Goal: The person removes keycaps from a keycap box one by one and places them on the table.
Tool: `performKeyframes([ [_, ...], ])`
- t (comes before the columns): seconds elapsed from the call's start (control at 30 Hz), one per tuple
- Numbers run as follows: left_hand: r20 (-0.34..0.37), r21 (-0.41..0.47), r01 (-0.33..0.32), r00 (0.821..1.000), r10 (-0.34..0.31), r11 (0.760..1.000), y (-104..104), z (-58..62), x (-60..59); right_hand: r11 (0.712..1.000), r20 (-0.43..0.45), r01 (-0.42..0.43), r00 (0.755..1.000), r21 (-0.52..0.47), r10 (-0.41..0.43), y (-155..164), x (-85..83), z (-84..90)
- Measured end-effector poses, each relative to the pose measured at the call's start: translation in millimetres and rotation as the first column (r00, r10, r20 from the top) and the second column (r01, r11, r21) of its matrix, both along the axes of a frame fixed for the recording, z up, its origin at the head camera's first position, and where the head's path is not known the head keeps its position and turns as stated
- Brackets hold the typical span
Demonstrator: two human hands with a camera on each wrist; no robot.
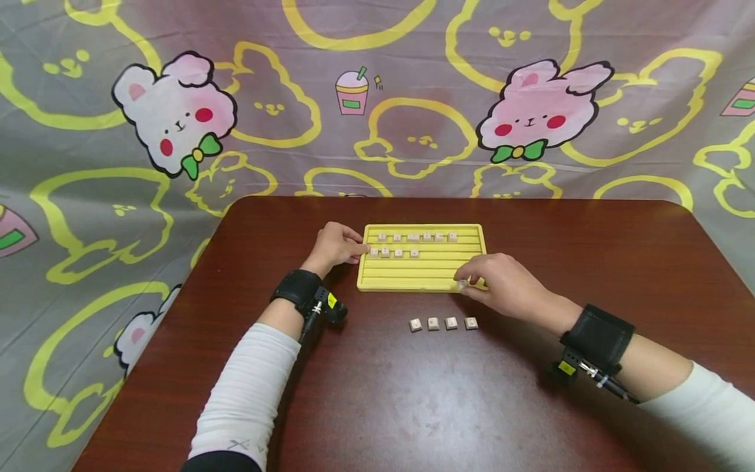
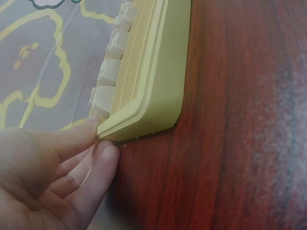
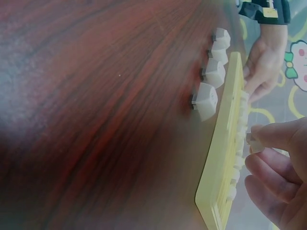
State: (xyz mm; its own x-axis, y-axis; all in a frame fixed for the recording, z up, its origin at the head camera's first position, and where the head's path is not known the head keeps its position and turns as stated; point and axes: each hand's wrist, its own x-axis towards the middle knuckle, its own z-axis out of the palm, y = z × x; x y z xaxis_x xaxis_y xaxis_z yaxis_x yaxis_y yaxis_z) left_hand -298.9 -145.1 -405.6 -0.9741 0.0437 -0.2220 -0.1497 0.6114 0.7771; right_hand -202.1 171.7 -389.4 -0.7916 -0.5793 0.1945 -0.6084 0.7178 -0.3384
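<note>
A yellow ridged tray (image 1: 413, 272) lies on the table, with white keycaps in two rows on its upper ridges. The upper row (image 1: 413, 238) is longer than the lower row (image 1: 398, 253), which starts at the left. My left hand (image 1: 336, 248) grips the tray's left edge between thumb and fingers, close up in the left wrist view. Over the tray's lower right part, my right hand (image 1: 501, 283) pinches a small white keycap (image 3: 256, 143) between thumb and fingertips. Several more keycaps (image 1: 433, 324) form a row on the table in front of the tray; their undersides look dark.
The brown table (image 1: 354, 406) has rounded far corners. A grey cloth (image 1: 413, 78) with cartoon rabbits hangs behind it and along the left. Each wrist wears a black strap (image 1: 598, 337) with a small camera.
</note>
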Motion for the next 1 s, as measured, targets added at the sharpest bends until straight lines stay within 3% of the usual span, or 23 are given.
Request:
performKeyframes([
  [0.7, -0.004, -0.004, 0.0, 1.0, 0.0, 1.0, 0.3, -2.2, 0.0, 0.999, -0.003, 0.024, 1.0, -0.027, -0.024, 26.4, 19.7, 5.8],
  [1.0, -0.005, -0.009, -0.003, 1.0, 0.003, 1.0, 0.2, -1.3, 0.4, 0.999, 0.038, 0.039, 0.999, -0.035, -0.037, 35.2, 29.2, 2.0],
])
